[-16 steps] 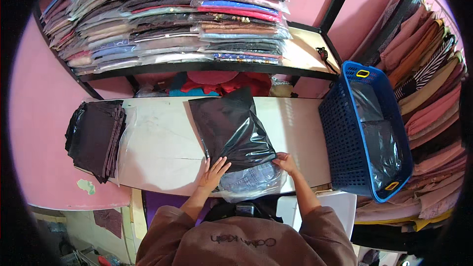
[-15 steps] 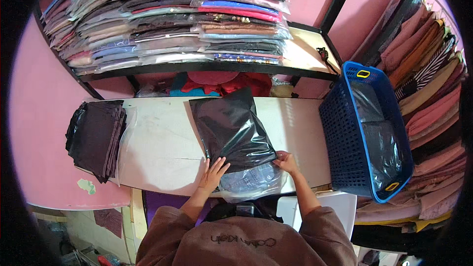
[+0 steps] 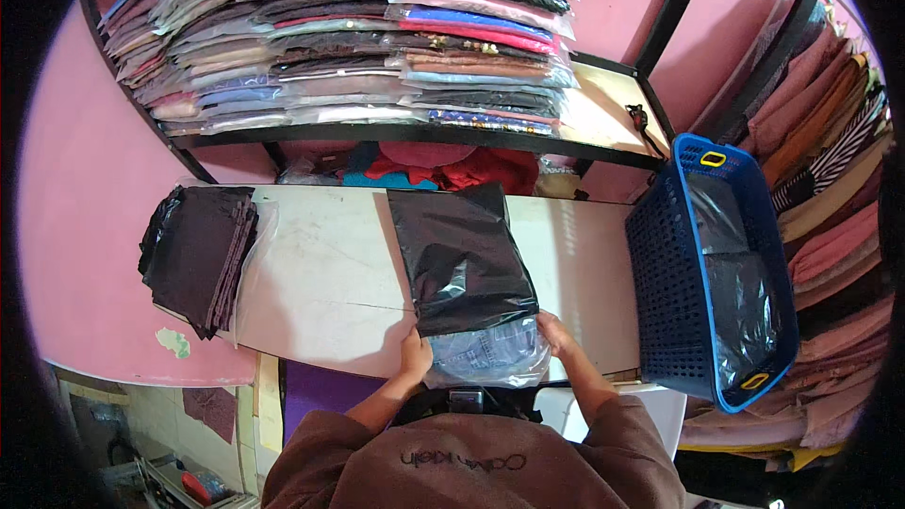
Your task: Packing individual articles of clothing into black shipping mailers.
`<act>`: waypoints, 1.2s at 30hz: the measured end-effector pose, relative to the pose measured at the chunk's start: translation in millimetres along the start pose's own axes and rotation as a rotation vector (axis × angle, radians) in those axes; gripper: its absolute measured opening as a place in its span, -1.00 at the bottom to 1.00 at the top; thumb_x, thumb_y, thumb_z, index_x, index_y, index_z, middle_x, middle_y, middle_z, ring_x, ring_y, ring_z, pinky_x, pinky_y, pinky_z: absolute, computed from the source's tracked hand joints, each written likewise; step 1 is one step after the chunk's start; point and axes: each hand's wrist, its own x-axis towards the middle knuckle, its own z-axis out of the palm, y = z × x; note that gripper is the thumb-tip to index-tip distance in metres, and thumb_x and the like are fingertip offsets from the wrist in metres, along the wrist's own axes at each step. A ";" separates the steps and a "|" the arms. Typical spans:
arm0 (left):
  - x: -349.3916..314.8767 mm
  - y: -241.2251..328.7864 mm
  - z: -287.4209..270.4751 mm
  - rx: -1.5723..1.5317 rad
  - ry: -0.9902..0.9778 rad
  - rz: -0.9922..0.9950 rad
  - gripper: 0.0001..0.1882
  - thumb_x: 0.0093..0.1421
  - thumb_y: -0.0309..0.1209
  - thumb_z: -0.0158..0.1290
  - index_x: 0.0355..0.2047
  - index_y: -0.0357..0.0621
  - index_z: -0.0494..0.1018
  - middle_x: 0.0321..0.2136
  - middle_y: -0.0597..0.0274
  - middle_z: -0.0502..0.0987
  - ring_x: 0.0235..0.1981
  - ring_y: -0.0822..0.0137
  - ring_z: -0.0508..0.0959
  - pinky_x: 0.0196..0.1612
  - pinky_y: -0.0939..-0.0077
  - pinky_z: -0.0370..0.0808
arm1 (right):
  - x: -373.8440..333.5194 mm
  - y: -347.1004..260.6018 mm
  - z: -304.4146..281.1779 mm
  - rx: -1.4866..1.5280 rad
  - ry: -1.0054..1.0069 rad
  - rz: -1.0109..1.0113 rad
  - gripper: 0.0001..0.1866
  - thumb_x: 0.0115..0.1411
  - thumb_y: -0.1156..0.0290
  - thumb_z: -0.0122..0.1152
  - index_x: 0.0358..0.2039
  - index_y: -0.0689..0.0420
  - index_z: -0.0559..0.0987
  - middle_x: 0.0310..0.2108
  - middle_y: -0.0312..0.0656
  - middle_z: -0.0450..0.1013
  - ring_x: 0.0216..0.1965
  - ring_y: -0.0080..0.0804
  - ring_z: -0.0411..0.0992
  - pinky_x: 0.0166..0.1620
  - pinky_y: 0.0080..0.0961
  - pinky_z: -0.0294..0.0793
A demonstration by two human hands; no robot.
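Note:
A glossy black plastic mailing bag (image 3: pixel 462 254) lies flat on the white table, its mouth toward me. Out of that mouth sticks a clear plastic package (image 3: pixel 490 351) with folded blue denim-like fabric inside; its far part is hidden under the black plastic. At the left corner of the bag's mouth, my left hand (image 3: pixel 416 355) is closed on the edge. My right hand (image 3: pixel 556 334) pinches the opposite corner, beside the clear package. The fingertips of both hands are partly hidden.
A stack of black plastic bags (image 3: pixel 200 259) sits on the table's left end. To the right stands a blue basket (image 3: pixel 674 292) holding black packages (image 3: pixel 742 297). Behind, a black-framed shelf (image 3: pixel 377 132) carries piles of bagged garments (image 3: pixel 330 47). Clothes (image 3: pixel 830 226) hang at the far right.
My left hand has gone from lying flat on the bag to gripping its left edge. The bag has flattened and straightened. The view has shifted slightly.

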 end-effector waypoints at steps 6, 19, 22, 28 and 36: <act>77.4 59.1 -52.9 -0.225 0.059 0.128 -0.67 0.12 -0.34 -0.19 -0.32 -0.45 0.36 -0.38 -0.37 0.42 -0.23 -0.20 0.43 -0.19 0.10 0.32 | 11.0 -125.5 18.3 -0.531 0.153 -0.444 -0.57 0.22 0.09 -0.22 -0.24 0.20 0.47 -0.32 -0.23 0.41 -0.27 -0.42 0.30 -0.19 -0.39 0.31; 96.0 164.3 -147.6 0.432 -0.175 0.273 -0.55 0.08 -0.12 -0.16 -0.44 -0.34 0.46 -0.44 -0.29 0.44 -0.31 -0.18 0.46 -0.23 0.09 0.38 | -101.9 -246.5 51.5 -1.416 0.428 -0.818 -0.81 0.02 0.40 0.01 -0.57 0.29 0.46 -0.52 0.17 0.39 -0.39 0.15 0.38 -0.31 -0.11 0.36; 121.9 181.4 -151.7 0.436 -0.106 0.260 -0.54 0.05 -0.12 -0.17 -0.47 -0.35 0.46 -0.47 -0.27 0.45 -0.32 -0.17 0.47 -0.25 0.07 0.37 | -93.0 -269.1 54.3 -1.413 0.495 -0.860 -0.80 0.03 0.40 0.02 -0.56 0.29 0.46 -0.50 0.16 0.40 -0.37 0.13 0.38 -0.29 -0.14 0.38; 77.7 211.9 -172.4 0.381 0.187 0.483 -0.74 0.04 -0.29 -0.10 -0.42 -0.22 0.45 -0.52 -0.15 0.46 -0.39 -0.11 0.47 -0.36 0.06 0.38 | -140.5 -249.9 65.2 -1.120 0.770 -1.178 -0.87 0.03 0.46 0.04 -0.52 0.26 0.35 -0.54 0.09 0.36 -0.48 0.12 0.36 -0.46 -0.18 0.29; 32.0 18.7 -44.7 0.752 -0.137 0.448 -0.80 -0.08 -0.28 0.02 -0.55 -0.16 0.48 -0.56 0.05 0.51 -0.47 0.07 0.53 -0.41 0.18 0.46 | -88.0 -4.3 8.1 -1.418 0.589 -0.626 -0.86 0.00 0.38 0.09 -0.45 0.14 0.40 -0.52 -0.04 0.41 -0.49 0.05 0.40 -0.43 -0.13 0.40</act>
